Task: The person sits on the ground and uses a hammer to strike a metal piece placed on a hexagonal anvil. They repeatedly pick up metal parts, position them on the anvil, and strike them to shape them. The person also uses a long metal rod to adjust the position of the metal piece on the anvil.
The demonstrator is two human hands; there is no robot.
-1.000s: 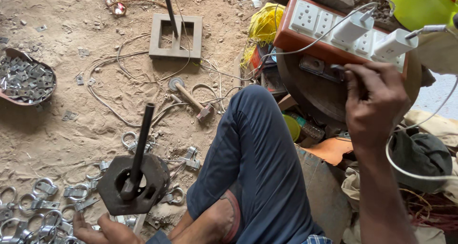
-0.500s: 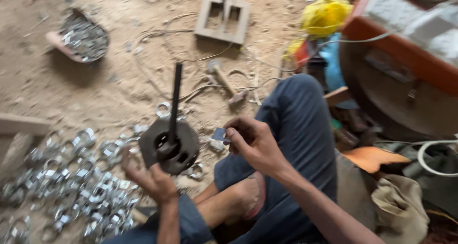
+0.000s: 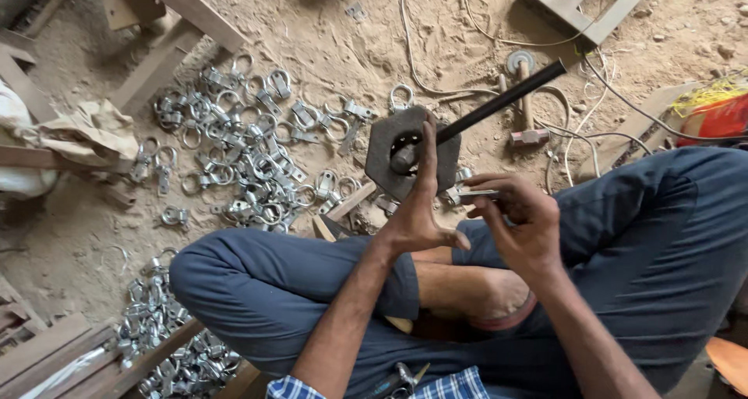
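I sit cross-legged on a sandy floor. My left hand [image 3: 418,204] is flat, fingers straight and together, raised in front of a dark hexagonal metal block [image 3: 389,151]. A black rod [image 3: 499,101] stands in the block's hole and leans up to the right. My right hand [image 3: 518,220] pinches a small shiny metal clamp piece [image 3: 470,195] just right of the block. A large heap of silver metal clamps [image 3: 241,153] lies to the left of the block.
A hammer [image 3: 526,103] and loose wires [image 3: 436,79] lie beyond the block. A wooden frame [image 3: 584,5] sits at the top right, wooden planks [image 3: 167,37] at the top left, more clamps [image 3: 167,344] and boards at the bottom left. A crumpled cloth [image 3: 86,134] lies left.
My view swung down and left from the socket board to the floor. My right hand came down from the board and now holds a small clamp piece beside the block; my left hand rose flat.
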